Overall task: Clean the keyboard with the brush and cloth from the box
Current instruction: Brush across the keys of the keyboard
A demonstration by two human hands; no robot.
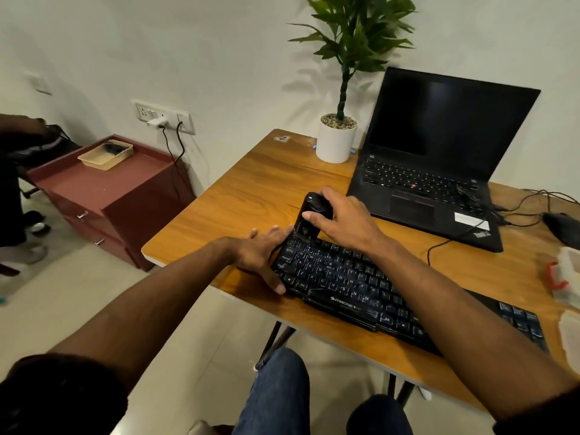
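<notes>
A black keyboard (361, 287) lies slanted along the wooden table's near edge. My left hand (263, 255) rests on the keyboard's left end, fingers spread, thumb over its front corner. My right hand (345, 219) grips a black brush (309, 219) by its chunky handle. The brush's lower end touches the keyboard's top-left corner keys. A clear plastic box (565, 277) with something red inside sits at the table's right edge, and its lid (571, 337) lies nearer to me. No cloth can be made out.
An open black laptop (439, 171) stands behind the keyboard, with a potted plant (337, 139) to its left. Cables and a dark mouse (561, 227) lie at the right. A maroon drawer cabinet (103, 189) with a tray stands left of the table (238, 199). Another person is at the far left.
</notes>
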